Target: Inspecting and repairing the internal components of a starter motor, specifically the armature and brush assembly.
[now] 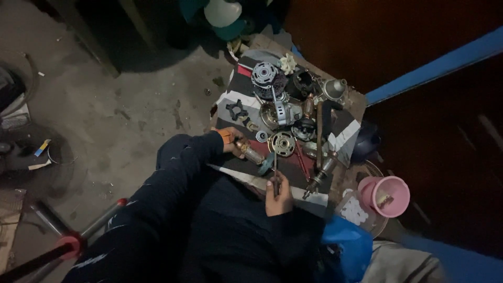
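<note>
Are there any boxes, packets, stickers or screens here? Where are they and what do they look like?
No screens or signs show.
clear tub: right of the right hand, holding small white pieces.
pink cup: beside the tub, round.
blue bag: below the tub, crumpled.
paper slip: far left floor, blue and yellow.

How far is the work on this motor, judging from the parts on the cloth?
Taken apart already: a round housing, a perforated disc and a black bracket lie loose on the striped cloth. In hand: the left hand grips a cylindrical motor part while the right hand holds a thin tool toward it. Left: every loose piece remains unassembled.
</note>
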